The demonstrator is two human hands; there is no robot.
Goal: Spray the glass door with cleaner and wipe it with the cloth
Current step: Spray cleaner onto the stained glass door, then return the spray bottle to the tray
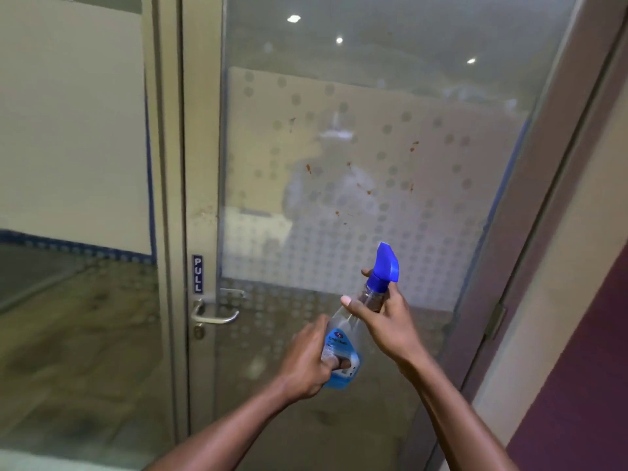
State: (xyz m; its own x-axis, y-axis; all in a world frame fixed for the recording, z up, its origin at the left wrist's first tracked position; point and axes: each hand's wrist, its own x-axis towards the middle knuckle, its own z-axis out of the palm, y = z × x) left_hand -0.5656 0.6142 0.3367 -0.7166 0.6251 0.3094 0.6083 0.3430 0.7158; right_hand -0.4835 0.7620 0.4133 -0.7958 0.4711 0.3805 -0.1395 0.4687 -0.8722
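The glass door [424, 107] fills the middle of the head view, with a frosted dotted band and several small brown spots around its centre. In front of its lower part I hold a clear spray bottle [343, 329] with a blue label and a blue trigger head [385, 265] pointing up at the glass. My left hand [311, 360] grips the bottle's base. My right hand [384, 321] grips the bottle's neck just under the trigger head. No cloth is in view.
A metal lever handle [214, 316] and a blue PULL sign [197, 274] sit on the door's left frame. A fixed glass panel [68, 130] stands to the left. A maroon and beige wall [577, 385] rises on the right.
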